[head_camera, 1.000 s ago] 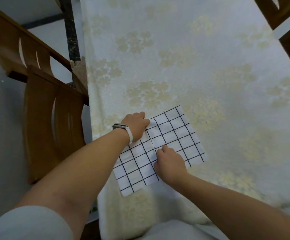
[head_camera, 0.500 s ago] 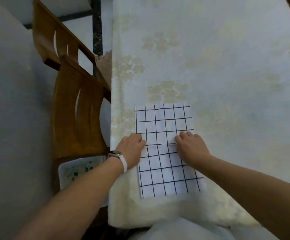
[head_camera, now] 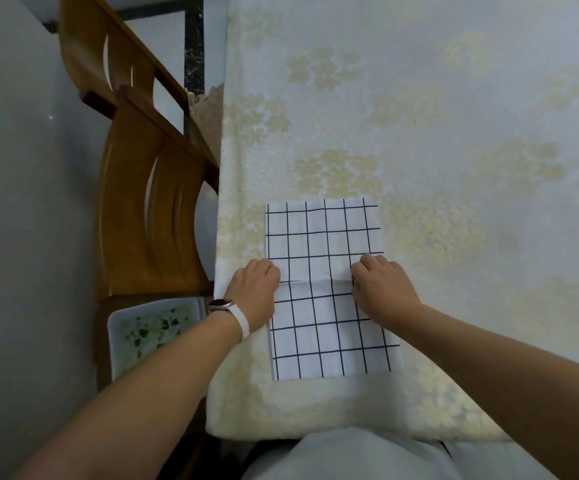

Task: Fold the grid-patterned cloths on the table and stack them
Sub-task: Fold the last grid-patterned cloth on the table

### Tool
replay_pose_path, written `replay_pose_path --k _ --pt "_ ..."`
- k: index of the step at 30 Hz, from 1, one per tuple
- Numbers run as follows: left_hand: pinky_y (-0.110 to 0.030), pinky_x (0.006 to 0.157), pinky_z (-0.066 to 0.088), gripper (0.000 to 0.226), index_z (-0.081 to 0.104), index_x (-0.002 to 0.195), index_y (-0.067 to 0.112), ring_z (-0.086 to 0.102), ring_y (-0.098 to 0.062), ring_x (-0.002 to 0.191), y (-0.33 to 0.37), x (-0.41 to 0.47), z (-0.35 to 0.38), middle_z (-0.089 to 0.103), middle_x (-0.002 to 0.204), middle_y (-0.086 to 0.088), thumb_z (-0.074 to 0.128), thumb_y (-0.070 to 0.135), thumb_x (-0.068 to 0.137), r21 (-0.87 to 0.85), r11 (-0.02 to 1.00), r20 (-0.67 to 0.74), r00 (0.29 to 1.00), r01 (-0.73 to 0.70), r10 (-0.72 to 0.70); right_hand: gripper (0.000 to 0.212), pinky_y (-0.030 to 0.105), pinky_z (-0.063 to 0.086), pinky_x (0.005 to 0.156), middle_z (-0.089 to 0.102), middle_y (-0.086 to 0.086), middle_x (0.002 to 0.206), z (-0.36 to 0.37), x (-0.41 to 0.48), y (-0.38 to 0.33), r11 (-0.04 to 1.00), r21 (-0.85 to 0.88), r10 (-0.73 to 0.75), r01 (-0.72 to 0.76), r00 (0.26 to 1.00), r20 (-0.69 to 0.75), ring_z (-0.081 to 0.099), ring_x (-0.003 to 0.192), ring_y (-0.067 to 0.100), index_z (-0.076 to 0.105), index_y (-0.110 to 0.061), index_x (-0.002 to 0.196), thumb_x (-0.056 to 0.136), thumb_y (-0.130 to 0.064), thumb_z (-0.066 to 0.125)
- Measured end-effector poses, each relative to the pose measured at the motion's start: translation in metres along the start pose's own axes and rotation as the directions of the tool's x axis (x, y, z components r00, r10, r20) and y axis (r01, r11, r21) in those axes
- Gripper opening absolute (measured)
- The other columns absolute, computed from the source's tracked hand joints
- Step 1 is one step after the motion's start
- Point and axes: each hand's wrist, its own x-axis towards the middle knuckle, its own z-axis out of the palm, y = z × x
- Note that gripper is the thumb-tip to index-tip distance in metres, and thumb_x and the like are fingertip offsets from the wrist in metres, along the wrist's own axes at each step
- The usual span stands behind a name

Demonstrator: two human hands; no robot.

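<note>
A white cloth with a black grid [head_camera: 322, 237] lies flat near the table's front left corner, its long side running away from me. My left hand [head_camera: 255, 289] pinches its left edge at mid-length, fingers curled. My right hand [head_camera: 381, 287] pinches the right edge at the same height. A small crease runs across the cloth between the two hands. Only this one grid cloth is in view.
The table wears a cream floral tablecloth [head_camera: 437, 116] with much bare surface beyond and right of the cloth. Two wooden chairs [head_camera: 149, 209] stand close along the table's left edge. A white floral seat cushion [head_camera: 149, 330] shows beside my left wrist.
The cloth has turned from slanted to square with the table edge. My hands moved apart from the cloth's middle to its two side edges and now pinch it there.
</note>
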Motion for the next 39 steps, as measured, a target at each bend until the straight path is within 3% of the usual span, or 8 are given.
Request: replay_pose_path --k 6,10,16,21,24,31,35,39 --pt "-0.031 0.059 0.032 0.024 0.040 0.081 0.021 0.045 -0.022 0.071 0.008 -0.007 -0.029 0.041 0.070 0.006 0.046 -0.001 0.085 -0.012 1.000 -0.014 1.000 0.025 -0.025 0.011 0.030 0.031 0.058 0.052 0.002 0.070 -0.024 -0.005 0.002 0.998 0.052 -0.022 0.026 0.997 -0.078 0.037 0.061 0.020 0.054 -0.014 0.081 0.078 -0.006 0.061" --pt "-0.036 0.078 0.050 0.019 0.064 0.104 0.016 0.058 -0.023 0.093 0.006 -0.010 -0.053 0.064 0.099 0.000 0.047 0.011 0.096 -0.138 0.990 -0.059 0.998 -0.009 0.001 0.015 0.034 0.040 0.063 0.060 0.005 0.089 -0.044 -0.011 0.004 0.997 0.054 -0.055 0.055 0.998 -0.004 0.052 0.077 0.025 0.059 -0.012 0.099 0.087 -0.011 0.050" --pt "-0.025 0.075 0.040 0.019 0.068 0.097 0.012 0.049 -0.014 0.085 0.000 -0.028 -0.087 0.061 0.095 -0.002 0.051 0.020 0.097 -0.216 0.973 -0.133 0.990 -0.084 0.056 0.011 0.033 0.044 0.067 0.058 0.004 0.096 -0.083 -0.031 -0.007 0.990 0.123 0.062 -0.062 0.998 0.005 0.054 0.087 0.026 0.058 -0.016 0.093 0.088 -0.017 0.048" --pt "-0.034 0.066 0.047 0.012 0.061 0.094 0.014 0.054 -0.016 0.075 0.006 -0.049 -0.110 0.061 0.083 0.000 0.050 0.018 0.096 -0.399 0.910 -0.304 0.953 -0.113 -0.015 0.009 0.032 0.037 0.065 0.057 0.003 0.089 -0.128 -0.047 -0.022 0.980 0.171 0.131 -0.103 0.978 -0.161 0.053 0.081 0.026 0.057 -0.014 0.089 0.087 -0.021 0.052" --pt "-0.031 0.054 0.038 0.013 0.056 0.093 0.014 0.050 -0.014 0.062 0.010 -0.060 -0.121 0.056 0.071 0.001 0.044 0.017 0.098 -0.489 0.862 -0.352 0.934 -0.133 -0.055 0.008 0.031 0.034 0.062 0.054 -0.001 0.083 -0.156 -0.051 -0.032 0.959 0.228 0.224 -0.168 0.943 -0.246 0.051 0.077 0.024 0.054 -0.017 0.085 0.088 -0.024 0.051" --pt "-0.030 0.055 0.039 0.013 0.056 0.094 0.017 0.051 -0.012 0.063 0.010 -0.072 -0.140 0.054 0.071 0.005 0.044 0.015 0.099 -0.533 0.832 -0.427 0.898 -0.153 -0.109 0.009 0.030 0.033 0.058 0.054 -0.002 0.076 -0.185 -0.048 -0.047 0.945 0.273 0.262 -0.181 0.917 -0.300 0.051 0.072 0.023 0.053 -0.018 0.082 0.087 -0.024 0.048" --pt "-0.034 0.060 0.045 0.014 0.059 0.094 0.015 0.054 -0.015 0.067 0.006 -0.060 -0.140 0.058 0.074 0.002 0.045 0.014 0.098 -0.557 0.823 -0.414 0.896 -0.111 -0.160 0.010 0.029 0.034 0.055 0.055 -0.003 0.076 -0.181 -0.041 -0.048 0.936 0.305 0.264 -0.178 0.926 -0.271 0.052 0.071 0.021 0.054 -0.018 0.083 0.088 -0.022 0.046" --pt "-0.033 0.060 0.047 0.015 0.059 0.093 0.019 0.057 -0.017 0.069 0.001 -0.034 -0.127 0.061 0.076 -0.001 0.045 0.019 0.098 -0.606 0.796 -0.299 0.924 0.011 -0.240 0.012 0.030 0.040 0.059 0.059 -0.002 0.084 -0.164 -0.025 -0.037 0.917 0.326 0.302 -0.229 0.934 -0.193 0.054 0.075 0.021 0.057 -0.019 0.089 0.089 -0.024 0.046"
